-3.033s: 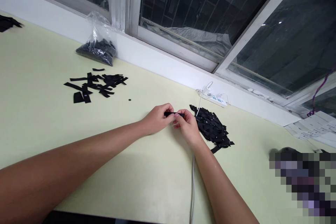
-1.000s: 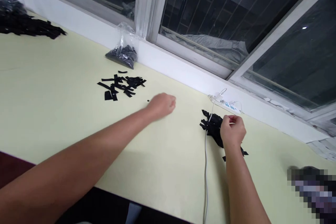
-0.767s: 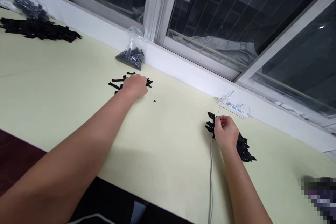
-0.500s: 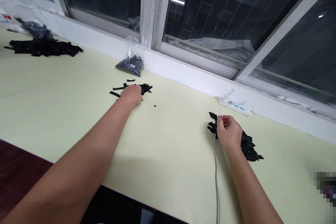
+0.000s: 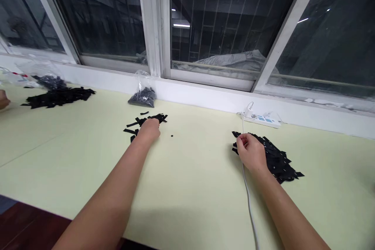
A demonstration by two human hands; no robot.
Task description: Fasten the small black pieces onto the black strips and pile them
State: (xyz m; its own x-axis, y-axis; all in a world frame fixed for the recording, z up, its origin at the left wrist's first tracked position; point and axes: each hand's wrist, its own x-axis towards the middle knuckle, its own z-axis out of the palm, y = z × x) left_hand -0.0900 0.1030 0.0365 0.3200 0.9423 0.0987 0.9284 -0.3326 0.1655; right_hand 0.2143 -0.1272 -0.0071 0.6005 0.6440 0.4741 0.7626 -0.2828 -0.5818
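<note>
My left hand (image 5: 150,129) is closed, its fingers curled down at a small loose pile of black strips (image 5: 160,118). What its fingertips grip is hidden. One small black round piece (image 5: 172,136) lies just to the right of this hand. Over the left end of a larger heap of black strips (image 5: 278,160), my right hand (image 5: 251,151) is closed in a pinch. A light grey cable (image 5: 248,199) passes at its fingertips; whether the fingers hold the cable or something else, I cannot tell. Small light marks show on several strips of this heap.
A clear plastic bag of dark pieces (image 5: 143,95) stands against the wall. Another black heap (image 5: 60,97) lies at the far left, near another person's hand (image 5: 3,99). A white power strip (image 5: 263,120) lies along the sill. The pale yellow table (image 5: 190,187) has its front edge below.
The view has tilted up and levelled, so things sit lower in it. My right hand has shifted slightly left, showing more of its heap. Another person's hand has appeared at the left edge.
</note>
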